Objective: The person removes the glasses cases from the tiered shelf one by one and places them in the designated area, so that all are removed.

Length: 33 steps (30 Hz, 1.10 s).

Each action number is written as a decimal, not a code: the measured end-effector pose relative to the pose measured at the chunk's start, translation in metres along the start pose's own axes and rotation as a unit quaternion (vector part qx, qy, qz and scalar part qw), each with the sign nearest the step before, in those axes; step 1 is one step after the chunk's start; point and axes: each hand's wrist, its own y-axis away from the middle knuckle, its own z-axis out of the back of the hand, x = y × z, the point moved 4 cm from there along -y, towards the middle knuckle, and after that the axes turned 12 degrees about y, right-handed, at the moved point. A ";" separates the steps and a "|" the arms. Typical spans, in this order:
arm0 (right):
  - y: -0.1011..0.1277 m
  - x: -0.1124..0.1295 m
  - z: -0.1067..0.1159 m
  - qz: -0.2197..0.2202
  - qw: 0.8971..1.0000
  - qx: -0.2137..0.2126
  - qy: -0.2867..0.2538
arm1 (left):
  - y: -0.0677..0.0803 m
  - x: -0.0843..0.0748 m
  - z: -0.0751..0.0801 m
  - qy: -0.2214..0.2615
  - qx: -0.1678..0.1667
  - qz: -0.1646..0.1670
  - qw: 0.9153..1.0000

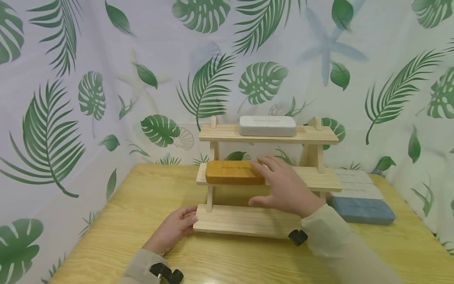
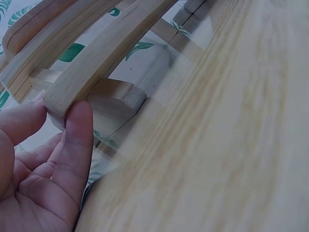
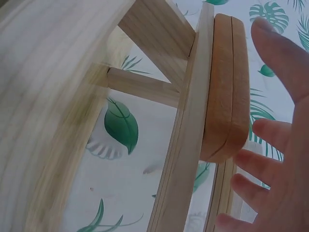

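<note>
A three-tier wooden rack [image 1: 244, 221] stands on the table. A mustard-orange case [image 1: 232, 172] lies at the left of its middle shelf [image 3: 190, 145], and a white case [image 1: 267, 126] lies on the top shelf. My right hand [image 1: 283, 187] hovers at the orange case's right end with fingers straight and spread. In the right wrist view the orange case [image 3: 227, 87] sits just off my right hand [image 3: 285, 159]. My left hand [image 1: 175, 228] rests on the left end of the bottom board [image 2: 96, 63], my left hand's [image 2: 43, 183] thumb and a straight finger touching the corner.
A blue case [image 1: 363, 210] and two pale grey cases [image 1: 354, 185] lie on the table [image 1: 106, 236] right of the rack. Leaf-print cloth [image 1: 53, 118] walls in the table at the back and both sides.
</note>
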 end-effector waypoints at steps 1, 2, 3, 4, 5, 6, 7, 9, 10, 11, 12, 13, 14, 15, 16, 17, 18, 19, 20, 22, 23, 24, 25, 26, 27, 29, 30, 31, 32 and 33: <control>-0.003 0.001 0.000 0.000 1.000 0.000 0.000 | 0.000 -0.001 0.000 -0.001 -0.002 0.002 1.000; -0.006 0.002 -0.001 0.001 1.000 -0.001 0.000 | 0.000 -0.002 0.000 0.000 -0.003 0.004 1.000; -0.008 0.003 -0.001 0.002 1.000 0.000 0.000 | 0.000 -0.002 0.000 0.003 -0.002 0.005 1.000; -0.011 0.004 -0.002 0.002 1.000 0.002 -0.001 | 0.000 -0.002 -0.001 0.004 -0.001 0.005 1.000; -0.013 0.005 -0.003 0.002 1.000 0.006 -0.002 | 0.000 -0.002 -0.001 0.005 0.001 0.005 1.000; -0.015 0.007 -0.004 0.001 1.000 0.010 -0.005 | 0.000 -0.001 -0.002 0.007 0.003 0.005 1.000; -0.017 0.008 -0.004 0.000 1.000 0.015 -0.009 | 0.000 -0.001 -0.002 0.008 0.006 0.004 1.000; -0.021 0.011 -0.007 0.000 1.000 0.023 -0.009 | 0.001 -0.001 -0.002 0.012 0.008 0.003 1.000; -0.024 0.013 -0.009 0.000 1.000 0.027 -0.007 | 0.001 -0.001 -0.002 0.013 0.008 0.003 1.000; -0.026 0.015 -0.011 -0.001 0.999 0.032 -0.003 | 0.001 -0.001 -0.001 0.013 0.007 0.003 1.000; -0.029 0.016 -0.012 -0.002 0.999 0.035 0.000 | 0.001 -0.001 -0.001 0.014 0.007 0.003 1.000; -0.032 0.018 -0.014 -0.002 0.999 0.037 0.004 | 0.001 0.000 -0.001 0.014 0.006 0.003 1.000; -0.035 0.019 -0.016 -0.004 0.999 0.042 0.009 | 0.000 0.000 0.000 0.014 0.006 0.003 1.000; -0.037 0.021 -0.017 -0.007 0.999 0.048 0.011 | 0.000 0.000 0.000 0.014 0.007 0.002 1.000; -0.040 0.022 -0.019 -0.010 0.999 0.052 0.012 | 0.000 0.000 0.000 0.014 0.006 0.002 1.000; -0.042 0.024 -0.020 -0.013 0.998 0.056 0.012 | 0.000 0.000 0.000 0.015 0.007 0.001 1.000; -0.045 0.025 -0.021 -0.016 0.998 0.059 0.012 | -0.001 0.000 0.000 0.017 0.008 0.000 1.000; -0.048 0.026 -0.022 -0.018 0.998 0.062 0.011 | -0.001 0.001 0.001 0.017 0.007 0.001 1.000; -0.051 0.026 -0.023 -0.021 0.998 0.064 0.014 | -0.001 0.001 0.001 0.018 0.009 0.000 1.000; -0.056 0.027 -0.024 -0.022 0.997 0.066 0.018 | -0.002 0.001 0.001 0.019 0.009 -0.001 1.000; -0.059 0.027 -0.025 -0.022 0.997 0.067 0.023 | -0.002 0.001 0.000 0.019 0.012 -0.003 1.000; -0.062 0.027 -0.026 -0.021 0.997 0.068 0.028 | -0.002 0.001 0.000 0.019 0.013 -0.004 1.000; -0.064 0.027 -0.026 -0.022 0.997 0.070 0.032 | -0.002 0.000 0.000 0.018 0.012 -0.004 1.000; -0.065 0.028 -0.027 -0.022 0.996 0.072 0.037 | -0.002 -0.001 -0.001 0.018 0.012 -0.006 1.000; -0.066 0.028 -0.028 -0.022 0.996 0.074 0.037 | -0.002 -0.001 -0.001 0.018 0.011 -0.006 1.000; -0.067 0.029 -0.030 -0.025 0.996 0.080 0.039 | -0.001 -0.002 -0.001 0.017 0.010 -0.005 1.000; -0.067 0.030 -0.031 -0.027 0.995 0.083 0.040 | 0.000 -0.002 -0.001 0.017 0.008 -0.004 1.000; -0.067 0.030 -0.032 -0.028 0.995 0.084 0.042 | 0.000 -0.003 -0.002 0.017 0.007 -0.002 1.000; -0.067 0.031 -0.033 -0.030 0.995 0.085 0.044 | 0.001 -0.003 -0.002 0.017 0.008 -0.001 1.000; -0.066 0.032 -0.035 -0.031 0.995 0.086 0.044 | 0.001 -0.003 -0.002 0.016 0.008 0.000 1.000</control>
